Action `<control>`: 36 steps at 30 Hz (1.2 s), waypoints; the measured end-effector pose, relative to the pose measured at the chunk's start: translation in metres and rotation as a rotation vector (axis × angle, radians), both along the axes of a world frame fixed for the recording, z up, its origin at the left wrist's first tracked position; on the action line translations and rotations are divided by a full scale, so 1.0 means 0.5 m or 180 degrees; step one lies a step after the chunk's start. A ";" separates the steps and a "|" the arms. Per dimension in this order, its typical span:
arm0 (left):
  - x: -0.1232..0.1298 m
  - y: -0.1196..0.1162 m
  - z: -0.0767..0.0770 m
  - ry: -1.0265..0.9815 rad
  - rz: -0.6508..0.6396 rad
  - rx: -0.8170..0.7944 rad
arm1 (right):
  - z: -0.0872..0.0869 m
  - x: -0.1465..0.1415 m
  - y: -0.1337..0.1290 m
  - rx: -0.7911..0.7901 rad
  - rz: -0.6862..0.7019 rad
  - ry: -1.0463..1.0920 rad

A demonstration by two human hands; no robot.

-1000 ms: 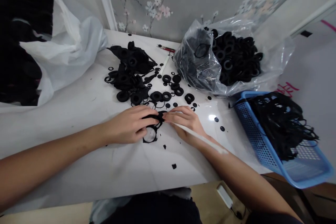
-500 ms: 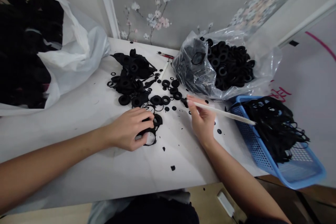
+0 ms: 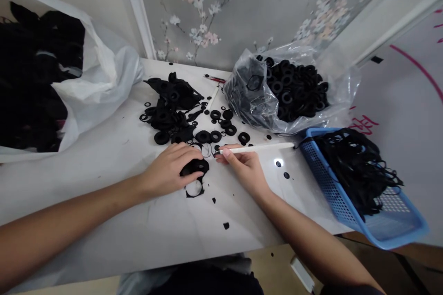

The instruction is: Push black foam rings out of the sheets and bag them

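Foam ring (image 3: 194, 166) soft, light, pressed under left hand (image 3: 169, 170); right hand (image 3: 243, 167) pinches stiff white stick (image 3: 258, 148), tip just beside ring; hands apart.

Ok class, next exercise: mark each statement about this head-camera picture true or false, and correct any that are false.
1. The right hand grips a thin white rod. True.
2. The left hand holds a pair of scissors. False: it rests on a black cut-out scrap on the white table.
3. The blue mesh-sided plastic basket holds a tangle of black scraps. True.
4. The clear plastic bag is full of white rings. False: it holds black rings.
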State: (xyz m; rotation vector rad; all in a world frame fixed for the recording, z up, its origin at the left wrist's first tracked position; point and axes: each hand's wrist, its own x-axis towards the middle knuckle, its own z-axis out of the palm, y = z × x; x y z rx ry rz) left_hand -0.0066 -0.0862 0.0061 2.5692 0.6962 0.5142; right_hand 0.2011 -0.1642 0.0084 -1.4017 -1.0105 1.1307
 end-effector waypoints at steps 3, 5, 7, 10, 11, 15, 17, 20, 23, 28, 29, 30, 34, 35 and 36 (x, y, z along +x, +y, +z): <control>-0.003 -0.003 0.003 -0.0120 0.0168 -0.0260 | 0.003 -0.002 -0.001 -0.0098 0.0148 0.0341; -0.005 -0.004 0.005 -0.0221 0.0223 -0.0387 | 0.004 -0.006 -0.004 -0.0036 0.0265 0.0424; -0.005 -0.004 0.007 -0.0306 0.0196 -0.0463 | 0.004 -0.011 -0.007 0.0060 0.0362 0.0379; -0.005 -0.003 0.007 -0.0354 0.0174 -0.0523 | 0.004 -0.015 -0.011 0.0099 0.0490 0.0261; -0.005 -0.003 0.007 -0.0356 0.0175 -0.0540 | 0.004 -0.015 -0.011 0.0096 0.0513 0.0236; -0.004 -0.002 0.006 -0.0385 0.0173 -0.0611 | 0.004 -0.012 -0.010 0.0140 0.0557 0.0349; -0.003 -0.001 0.005 -0.0367 0.0185 -0.0678 | 0.004 -0.011 -0.009 0.0192 0.0563 0.0410; -0.003 -0.002 0.004 -0.0340 0.0236 -0.0865 | 0.001 -0.012 -0.008 0.0299 0.0565 0.0278; 0.000 -0.005 0.008 -0.0442 0.0261 -0.1200 | -0.005 -0.014 -0.007 0.0530 0.0598 0.0100; 0.007 -0.011 0.021 -0.0581 0.0387 -0.1665 | -0.015 -0.017 -0.007 0.0859 0.0523 -0.0354; 0.008 -0.011 0.021 -0.0609 0.0420 -0.1704 | -0.016 -0.017 -0.008 0.0980 0.0506 -0.0523; 0.010 -0.011 0.022 -0.0657 0.0437 -0.1742 | -0.016 -0.018 -0.009 0.1123 0.0500 -0.0728; 0.016 -0.012 0.018 -0.0918 0.0444 -0.1961 | -0.013 -0.023 -0.015 0.1624 0.0497 -0.1699; 0.018 -0.013 0.017 -0.0955 0.0465 -0.2021 | -0.013 -0.024 -0.016 0.1714 0.0491 -0.1909; 0.019 -0.015 0.017 -0.0987 0.0495 -0.2078 | -0.014 -0.026 -0.015 0.1777 0.0491 -0.2090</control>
